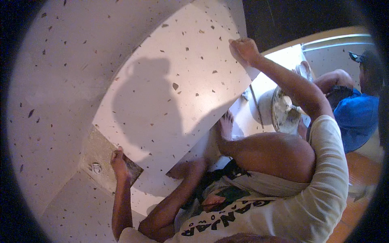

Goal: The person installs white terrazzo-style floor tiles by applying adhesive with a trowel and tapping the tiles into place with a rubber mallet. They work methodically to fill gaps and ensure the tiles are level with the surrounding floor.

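Observation:
I hold a large pale tile (pixel 194 101), flecked with dark chips and with a notched lower edge, tilted over my bare legs, my head's shadow on it. My left hand (pixel 120 162) has its fingers closed on the tile's lower-left edge, beside a bare grey patch (pixel 91 156) with a small round fitting (pixel 96 168). My right hand (pixel 245 50) is closed on the tile's upper-right edge. Behind the tile stands a speckled wall (pixel 60 69) of similar finish.
At right, a co-worker (pixel 356 121) in blue sits bent over beside a mortar-smeared bucket (pixel 279 113). A thin rod (pixel 257 111) lies on the pale floor surface. A dark panel (pixel 279 24) is at the top right, and orange tiling (pixel 356 166) at the lower right.

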A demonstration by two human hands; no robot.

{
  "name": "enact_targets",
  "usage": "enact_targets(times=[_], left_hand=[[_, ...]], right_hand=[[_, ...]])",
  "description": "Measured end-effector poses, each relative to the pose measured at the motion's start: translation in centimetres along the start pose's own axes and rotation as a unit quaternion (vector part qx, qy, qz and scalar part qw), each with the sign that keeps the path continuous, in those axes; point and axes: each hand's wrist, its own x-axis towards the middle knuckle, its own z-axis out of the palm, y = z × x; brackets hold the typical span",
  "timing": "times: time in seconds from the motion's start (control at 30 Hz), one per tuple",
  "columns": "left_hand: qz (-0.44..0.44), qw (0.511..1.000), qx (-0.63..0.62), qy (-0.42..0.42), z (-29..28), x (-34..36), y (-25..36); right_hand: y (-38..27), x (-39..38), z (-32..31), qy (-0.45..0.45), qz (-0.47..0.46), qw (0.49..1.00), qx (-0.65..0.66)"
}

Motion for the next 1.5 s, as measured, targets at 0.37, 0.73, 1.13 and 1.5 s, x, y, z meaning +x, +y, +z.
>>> enact_targets(times=[0.37,0.73,1.13,1.5], left_hand=[[0.137,0.985,0.099,-0.030,-1.6,2.0,-0.7],[0.173,0.982,0.038,-0.062,-1.7,4.0,-3.9],[0.149,0.984,0.028,-0.090,-1.0,3.0,-2.4],[0.185,0.979,0.034,-0.076,-1.2,3.3,-2.5]], right_hand=[[-8.9,0.0,-1.3,0.051,0.272,0.961,-0.023],[-9.8,-0.4,-1.3,0.115,0.242,0.963,-0.023],[-7.3,-0.4,0.2,0.154,0.216,0.964,-0.024],[-10.9,-0.6,-0.5,0.113,0.216,0.970,0.010]])
